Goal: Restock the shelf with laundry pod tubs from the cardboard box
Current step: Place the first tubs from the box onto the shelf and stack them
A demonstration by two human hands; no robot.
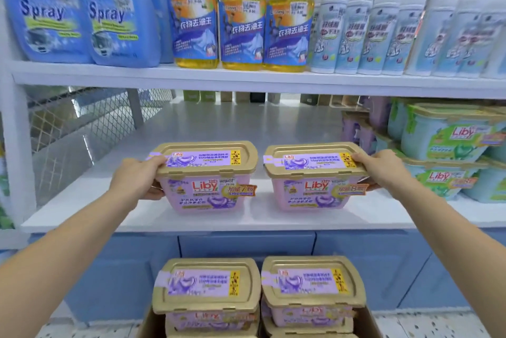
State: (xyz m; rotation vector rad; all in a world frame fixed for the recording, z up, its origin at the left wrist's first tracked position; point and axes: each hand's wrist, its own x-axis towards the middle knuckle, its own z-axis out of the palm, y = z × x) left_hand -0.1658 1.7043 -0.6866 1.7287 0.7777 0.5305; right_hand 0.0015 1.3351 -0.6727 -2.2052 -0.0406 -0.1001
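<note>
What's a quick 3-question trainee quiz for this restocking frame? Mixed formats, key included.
1. True or false: the left hand grips the left pink tub and the right hand grips the right pink tub.
2. What is stacked on the lower shelf to the right of them? A) paper towels B) green tubs C) glass jars
3. How many gold lids show topmost in the cardboard box?
Key: 1 true; 2 B; 3 two.

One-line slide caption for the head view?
Left hand grips left pod tub, right hand grips right pod tub, at white shelf above cardboard box.
</note>
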